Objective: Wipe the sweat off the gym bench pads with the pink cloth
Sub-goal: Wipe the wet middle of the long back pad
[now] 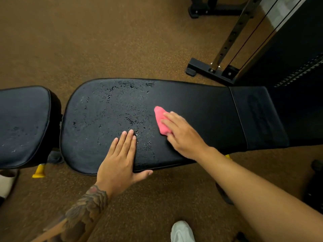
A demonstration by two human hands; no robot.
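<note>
A long black back pad point(201, 105) of the gym bench lies across the middle of the view. Its left half is speckled with wet sweat patches point(122, 109); its right half looks dry. My right hand point(181, 135) presses a crumpled pink cloth point(161, 120) onto the pad at the edge of the wet area, fingers on top of it. My left hand point(120, 159) lies flat on the pad's near edge, fingers together, thumb under the rim. The smaller seat pad point(22, 126) at the left also shows wet spots.
Brown speckled rubber floor surrounds the bench. A black rack base point(209, 69) with a perforated upright and cables stands at the back right. Yellow bench feet point(39, 172) show under the pads. My white shoe point(181, 231) is at the bottom edge.
</note>
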